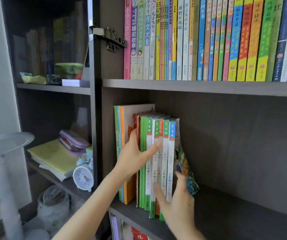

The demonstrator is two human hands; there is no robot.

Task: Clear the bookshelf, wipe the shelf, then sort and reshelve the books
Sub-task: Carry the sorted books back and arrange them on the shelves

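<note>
L hand [133, 159] + R hand [180, 204] press upright books [165, 149] tog. on shelf [243, 207].

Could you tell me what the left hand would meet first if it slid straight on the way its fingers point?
The left hand lies across the green-and-white book spines; going on rightward, it would likely reach the blue-topped white spine first, then the bent multicoloured paperback.

One left hand [133, 157], one right hand [180, 207], one alarm clock [83, 177], one green bowl [69, 68].
</note>
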